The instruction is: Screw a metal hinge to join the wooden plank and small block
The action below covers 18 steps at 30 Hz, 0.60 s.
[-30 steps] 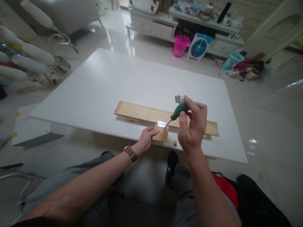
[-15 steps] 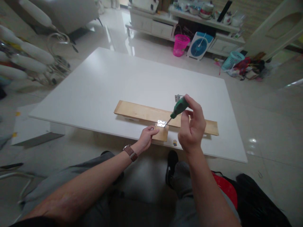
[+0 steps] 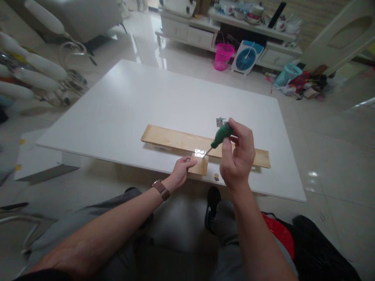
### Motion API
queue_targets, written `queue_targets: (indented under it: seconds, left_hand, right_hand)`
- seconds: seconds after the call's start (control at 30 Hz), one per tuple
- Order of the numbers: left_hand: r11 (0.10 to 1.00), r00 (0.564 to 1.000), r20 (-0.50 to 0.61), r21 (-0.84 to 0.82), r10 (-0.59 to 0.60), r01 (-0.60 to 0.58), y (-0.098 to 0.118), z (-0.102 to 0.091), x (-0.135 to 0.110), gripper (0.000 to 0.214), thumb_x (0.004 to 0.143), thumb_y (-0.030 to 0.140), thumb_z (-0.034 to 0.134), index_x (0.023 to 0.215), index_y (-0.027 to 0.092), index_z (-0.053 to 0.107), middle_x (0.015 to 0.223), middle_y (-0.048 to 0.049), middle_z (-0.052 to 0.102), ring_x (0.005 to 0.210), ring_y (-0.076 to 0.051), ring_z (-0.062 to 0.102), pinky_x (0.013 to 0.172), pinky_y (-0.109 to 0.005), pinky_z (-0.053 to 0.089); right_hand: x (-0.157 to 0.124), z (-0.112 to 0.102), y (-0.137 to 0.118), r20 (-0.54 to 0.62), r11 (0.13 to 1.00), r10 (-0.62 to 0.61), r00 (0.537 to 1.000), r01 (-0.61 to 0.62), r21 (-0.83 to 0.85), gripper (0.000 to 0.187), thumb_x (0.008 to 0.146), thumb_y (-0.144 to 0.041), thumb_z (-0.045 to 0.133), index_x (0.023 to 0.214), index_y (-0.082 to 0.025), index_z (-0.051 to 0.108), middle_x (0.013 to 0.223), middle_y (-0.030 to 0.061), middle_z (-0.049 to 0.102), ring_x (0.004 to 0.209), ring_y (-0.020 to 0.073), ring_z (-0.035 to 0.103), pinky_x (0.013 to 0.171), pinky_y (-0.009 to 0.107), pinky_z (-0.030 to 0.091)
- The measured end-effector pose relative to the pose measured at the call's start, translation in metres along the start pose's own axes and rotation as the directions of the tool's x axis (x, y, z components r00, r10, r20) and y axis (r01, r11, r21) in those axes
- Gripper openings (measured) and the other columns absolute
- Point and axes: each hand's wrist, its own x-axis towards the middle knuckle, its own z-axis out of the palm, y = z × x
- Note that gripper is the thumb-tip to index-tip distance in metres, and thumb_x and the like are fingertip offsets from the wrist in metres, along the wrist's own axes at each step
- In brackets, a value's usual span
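My left hand (image 3: 182,171) grips the left side of a small wooden block (image 3: 200,167), thumb on top. A silver hinge (image 3: 200,153) lies across the joint between this block and a long wooden board (image 3: 175,137). In my right hand (image 3: 238,156) is a green-handled screwdriver (image 3: 222,135), held slanted by the handle. Its tip meets the hinge's lower right part; any screw there is too small to make out. Behind the screwdriver, another hinge (image 3: 218,122) lies on the white table (image 3: 164,93) with some screws (image 3: 223,120) beside it.
A small cartoon sticker (image 3: 216,177) is on the table's near edge. On the floor beyond stand a pink basket (image 3: 223,57), a blue and white fan (image 3: 247,57) and a light-blue basket (image 3: 288,75). A red object (image 3: 279,233) and a black bag (image 3: 320,249) lie at my right.
My right hand's fingers have shifted slightly around the screwdriver handle, and the handle has tilted a little. My left hand, the block and the board stay in place.
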Motion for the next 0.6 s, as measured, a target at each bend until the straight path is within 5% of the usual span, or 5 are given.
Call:
queue_targets:
  seconds: [0.3,0.6]
  left_hand:
    - [1.0,1.0,-0.008,-0.007,0.017,-0.017,-0.0022,-0.0003,0.0025,0.041,0.053,0.039,0.105,0.078,0.018,0.079,0.087,-0.0056,0.08,0.084,-0.022,0.071,0.085,-0.036,0.054]
    - [1.0,1.0,-0.013,-0.007,-0.002,0.002,-0.0003,0.0009,0.0004,0.045,0.05,0.04,0.106,0.078,0.018,0.079,0.087,-0.0053,0.08,0.083,-0.022,0.071,0.081,-0.035,0.054]
  right_hand:
    - [0.0035,-0.0005,-0.0047,-0.049,0.998,-0.018,0.999,0.015,-0.063,0.039,0.099,-0.025,0.067,0.138,-0.031,0.071,0.112,0.0043,0.07,0.103,0.0197,0.068,0.09,0.042,0.064]
    - [-0.0028,0.0015,0.0025,0.028,0.999,0.03,0.999,-0.03,-0.02,0.051,0.103,-0.021,0.053,0.152,-0.035,0.059,0.133,0.008,0.068,0.118,0.0237,0.068,0.093,0.047,0.065]
